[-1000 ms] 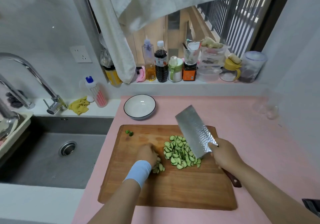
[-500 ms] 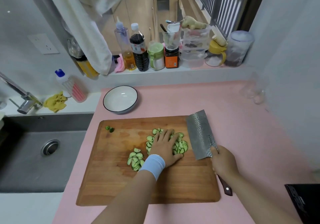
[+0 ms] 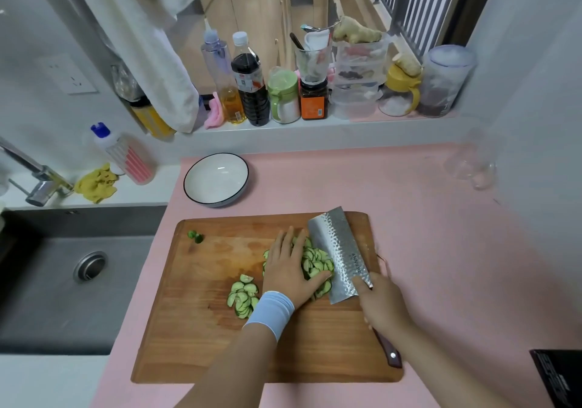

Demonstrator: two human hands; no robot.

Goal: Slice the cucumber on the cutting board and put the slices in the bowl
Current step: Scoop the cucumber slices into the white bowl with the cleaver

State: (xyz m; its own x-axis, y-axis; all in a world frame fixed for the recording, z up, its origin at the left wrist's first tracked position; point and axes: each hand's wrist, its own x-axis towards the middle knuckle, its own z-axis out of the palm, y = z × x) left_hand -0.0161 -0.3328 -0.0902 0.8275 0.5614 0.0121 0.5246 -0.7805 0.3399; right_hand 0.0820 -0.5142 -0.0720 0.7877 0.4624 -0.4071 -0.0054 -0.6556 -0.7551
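Observation:
On the wooden cutting board point(image 3: 195, 338) lies a big pile of cucumber slices point(image 3: 315, 264). My left hand point(image 3: 288, 265) lies flat on that pile with straight fingers, pressing the slices against the cleaver blade point(image 3: 341, 254). My right hand point(image 3: 382, 308) grips the cleaver by its dark red handle, the blade tilted and touching the pile's right side. A smaller heap of slices point(image 3: 242, 295) sits left of my wrist. A cucumber end piece point(image 3: 195, 236) lies at the board's far left. The white bowl point(image 3: 189, 184) stands empty behind the board.
A sink point(image 3: 63, 297) with a faucet point(image 3: 34, 177) lies left of the pink counter. Bottles and jars point(image 3: 283, 92) line the window ledge. A clear glass point(image 3: 475, 168) stands at the far right. A black object point(image 3: 557, 376) pokes in at bottom right.
My left hand went from the small heap to the big pile and lies flat on it. The cleaver came down from raised and moved left against the pile.

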